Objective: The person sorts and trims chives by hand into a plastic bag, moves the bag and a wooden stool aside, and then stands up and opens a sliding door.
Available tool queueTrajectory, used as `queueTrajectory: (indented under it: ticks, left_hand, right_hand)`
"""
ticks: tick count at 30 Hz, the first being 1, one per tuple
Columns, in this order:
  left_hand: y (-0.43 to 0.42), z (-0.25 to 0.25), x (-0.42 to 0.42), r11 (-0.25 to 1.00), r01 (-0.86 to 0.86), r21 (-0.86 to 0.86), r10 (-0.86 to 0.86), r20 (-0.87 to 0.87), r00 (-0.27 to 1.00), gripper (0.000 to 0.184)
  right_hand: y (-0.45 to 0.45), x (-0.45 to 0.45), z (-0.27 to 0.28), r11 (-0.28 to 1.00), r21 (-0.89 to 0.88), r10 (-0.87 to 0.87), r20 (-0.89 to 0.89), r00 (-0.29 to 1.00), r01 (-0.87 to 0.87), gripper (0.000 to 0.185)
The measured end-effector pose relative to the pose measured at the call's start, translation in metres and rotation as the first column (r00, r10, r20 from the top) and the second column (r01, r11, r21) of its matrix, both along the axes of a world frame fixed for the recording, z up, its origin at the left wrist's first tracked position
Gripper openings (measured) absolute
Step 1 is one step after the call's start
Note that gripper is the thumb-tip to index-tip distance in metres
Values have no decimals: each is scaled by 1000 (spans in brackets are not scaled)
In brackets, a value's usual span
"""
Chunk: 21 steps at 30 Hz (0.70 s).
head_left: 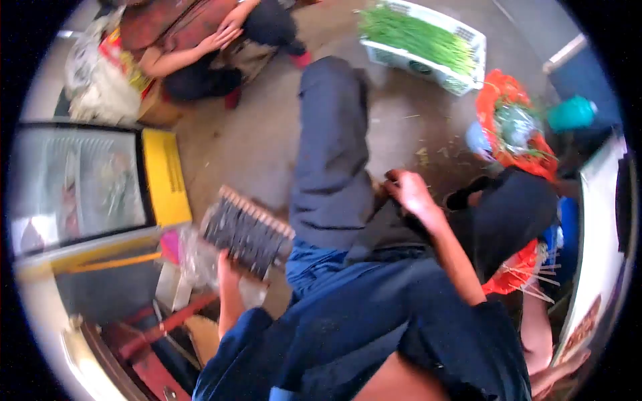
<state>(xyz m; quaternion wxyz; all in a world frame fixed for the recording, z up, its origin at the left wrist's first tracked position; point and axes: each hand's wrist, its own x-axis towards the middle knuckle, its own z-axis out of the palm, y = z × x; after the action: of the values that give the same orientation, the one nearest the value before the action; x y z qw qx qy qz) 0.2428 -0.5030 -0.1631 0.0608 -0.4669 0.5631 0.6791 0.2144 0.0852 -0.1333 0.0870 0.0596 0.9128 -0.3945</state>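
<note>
My left hand is at the lower edge of a dark woven stool seat with a pale wooden edge. Its fingers appear closed on that edge, partly hidden behind it. The seat is tilted, to the left of my bent leg. My right hand is above my lap by the ankle of the crossed leg. Its fingers are bent and pressed together; what they hold, if anything, is too blurred to make out.
A person crouches at top left, hands together. A white crate holds green stalks. An orange bag and teal container stand right. A glass-topped cooler is left. Another person's hand shows lower right.
</note>
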Motion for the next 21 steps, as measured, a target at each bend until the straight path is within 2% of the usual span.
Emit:
queueTrajectory:
  ticks: [1, 2, 4, 6, 7, 8, 11, 12, 13, 14, 15, 16, 17, 18, 21]
  left_hand:
    - [1, 13, 20, 997, 28, 76, -26, -31, 999, 34]
    - [-61, -24, 40, 979, -48, 199, 30, 92, 995, 33]
    - [-29, 28, 68, 995, 96, -27, -96, -2, 995, 37]
    - [-40, 33, 79, 993, 118, 27, -116, -66, 991, 38]
    - [-51, 27, 69, 992, 123, -16, -124, -76, 989, 35]
    - [-64, 20, 56, 990, 119, -79, -127, -102, 987, 33]
    - [-98, -7, -25, 931, 132, -339, -248, -325, 913, 27]
    - [-106, -17, -59, 883, 130, -451, -344, -432, 834, 25]
    - [-113, -29, -94, 816, 144, -560, -485, -528, 698, 23]
    - [-60, -6, -132, 846, 98, -525, -394, -491, 777, 18]
    - [21, 38, -172, 872, 44, -487, -295, -451, 842, 12]
    - [92, 78, -191, 794, 96, -600, -462, -494, 737, 9]
    - [140, 103, -216, 767, 136, -627, -535, -507, 676, 10]
    - [182, 124, -237, 737, 171, -654, -601, -518, 609, 12]
    - [298, 196, -258, 628, 281, -725, -776, -560, 291, 18]
  right_hand:
    - [1, 0, 3, 1000, -2, -12, 0, 1000, 12, 22]
    - [0, 1, 5, 1000, -8, -20, 2, 1000, 20, 22]
    - [-1, 1, -1, 1000, 2, -8, 44, 999, 7, 25]
    - [0, -1, 12, 1000, -18, 21, 107, 994, -19, 28]
    - [0, 1, 11, 999, -50, -1, 86, 996, 5, 29]
    - [-2, 3, 8, 999, -25, -32, 14, 999, 32, 25]
    - [4, 1, 12, 998, -40, -55, 32, 998, 56, 24]
    - [5, 1, 15, 996, -66, -63, 43, 997, 66, 24]
    - [5, 1, 14, 997, -38, -66, 25, 998, 67, 22]
    - [4, 1, 8, 996, -4, -89, -16, 996, 89, 23]
    - [4, 1, 9, 994, -8, -107, -29, 994, 107, 22]
    - [5, 4, 9, 992, -13, -123, -36, 992, 123, 22]
    - [6, 7, 5, 990, -35, -140, -133, 981, 137, 22]
    - [7, 8, 8, 988, -27, -154, -114, 982, 152, 20]
    - [11, 15, 13, 982, -26, -188, -207, 960, 187, 20]
